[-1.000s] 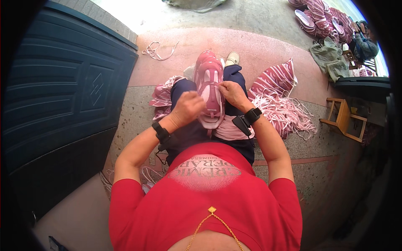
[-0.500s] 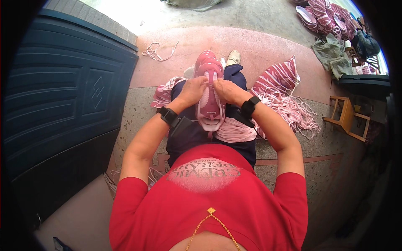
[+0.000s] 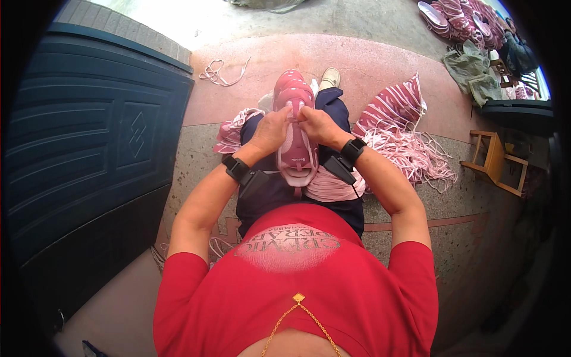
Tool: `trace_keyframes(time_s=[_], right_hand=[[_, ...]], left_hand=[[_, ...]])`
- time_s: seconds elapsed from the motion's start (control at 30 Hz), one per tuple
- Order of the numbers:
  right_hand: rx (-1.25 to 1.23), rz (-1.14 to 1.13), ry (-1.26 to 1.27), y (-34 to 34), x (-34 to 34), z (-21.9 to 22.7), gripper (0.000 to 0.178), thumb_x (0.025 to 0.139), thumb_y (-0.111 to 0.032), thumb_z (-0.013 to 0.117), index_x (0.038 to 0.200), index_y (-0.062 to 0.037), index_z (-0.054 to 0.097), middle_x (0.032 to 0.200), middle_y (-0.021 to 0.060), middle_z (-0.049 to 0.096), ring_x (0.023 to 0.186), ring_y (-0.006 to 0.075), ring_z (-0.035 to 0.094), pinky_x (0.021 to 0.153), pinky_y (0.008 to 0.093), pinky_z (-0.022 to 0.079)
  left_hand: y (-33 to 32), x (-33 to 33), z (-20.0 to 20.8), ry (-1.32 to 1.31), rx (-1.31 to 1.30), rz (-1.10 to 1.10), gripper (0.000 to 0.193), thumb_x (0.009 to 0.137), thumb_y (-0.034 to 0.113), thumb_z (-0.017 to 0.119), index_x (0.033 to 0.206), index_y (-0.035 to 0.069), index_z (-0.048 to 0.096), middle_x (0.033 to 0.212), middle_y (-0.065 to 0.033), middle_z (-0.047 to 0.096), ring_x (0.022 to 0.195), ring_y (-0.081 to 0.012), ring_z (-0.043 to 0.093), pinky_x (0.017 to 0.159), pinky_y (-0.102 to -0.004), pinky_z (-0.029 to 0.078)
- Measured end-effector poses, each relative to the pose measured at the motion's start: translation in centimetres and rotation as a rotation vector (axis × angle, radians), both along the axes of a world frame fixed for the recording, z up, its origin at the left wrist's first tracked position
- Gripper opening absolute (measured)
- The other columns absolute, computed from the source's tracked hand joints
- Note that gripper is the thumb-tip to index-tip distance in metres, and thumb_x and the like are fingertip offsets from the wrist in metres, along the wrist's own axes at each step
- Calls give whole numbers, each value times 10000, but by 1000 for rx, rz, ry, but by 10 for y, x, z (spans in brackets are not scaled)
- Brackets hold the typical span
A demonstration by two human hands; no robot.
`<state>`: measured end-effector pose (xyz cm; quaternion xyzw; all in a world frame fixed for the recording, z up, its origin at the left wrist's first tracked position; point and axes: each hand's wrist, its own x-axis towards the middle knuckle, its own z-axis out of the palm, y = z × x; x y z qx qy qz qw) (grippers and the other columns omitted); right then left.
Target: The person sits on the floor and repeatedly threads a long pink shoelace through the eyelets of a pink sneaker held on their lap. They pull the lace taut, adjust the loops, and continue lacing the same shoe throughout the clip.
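Note:
A pink sneaker upper lies lengthwise over my lap, toe pointing away and heel opening towards me. Both my hands meet over its lacing area. My left hand is closed, its thumb and fingers pinched at the left eyelet edge. From the other side my right hand pinches too, its fingertips close to the left ones. A pale pink shoelace seems to be between the fingertips, largely hidden by them. Beside the heel, a bundle of pale pink laces rests on my right thigh.
Right of my leg are stacked pink uppers and a heap of loose laces. More pink pieces lie at my left. A wooden stool stands further right; a dark blue door fills the left. One loose lace lies ahead.
My hands have moved slightly away from me along the lacing area, and their fingertips have come closer together. The sneaker upper stays on my lap.

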<state>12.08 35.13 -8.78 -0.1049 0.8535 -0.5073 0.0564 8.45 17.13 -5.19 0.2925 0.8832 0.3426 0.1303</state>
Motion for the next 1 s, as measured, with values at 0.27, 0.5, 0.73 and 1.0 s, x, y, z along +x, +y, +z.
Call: trace_keyframes(time_s=[0.27,0.5,0.73,1.0], right_hand=[[178,-107,78,-16,5,8,154,820,-45,504,962,-10,456,851,240,608,841,432,585,710,499,460],[95,-96,-6,-10,10,19,204,835,-99,516,1024,-27,485,922,236,618,889,416,595,743,482,467],[162,-172,-228,87,58,62,286,824,-161,659,1052,-13,566,761,86,614,684,170,608,619,305,482],[-716,-710,31,269,181,180,246,917,-180,587,1113,-31,592,637,-73,395,552,37,354,496,203,306]], left_hand=[[13,-8,13,-14,-151,-128,480,784,44,592,1233,-5,431,890,-256,615,861,-432,588,722,-478,468],[15,-14,7,-69,-135,-161,313,786,37,566,1081,4,466,856,-265,611,840,-454,582,697,-508,457],[-153,-64,69,447,-280,135,138,755,93,549,697,14,647,743,-194,611,743,-371,588,699,-445,476],[-447,-10,203,190,1016,1152,301,980,196,431,1191,-12,383,1176,-256,510,1040,-346,573,905,-521,500]])
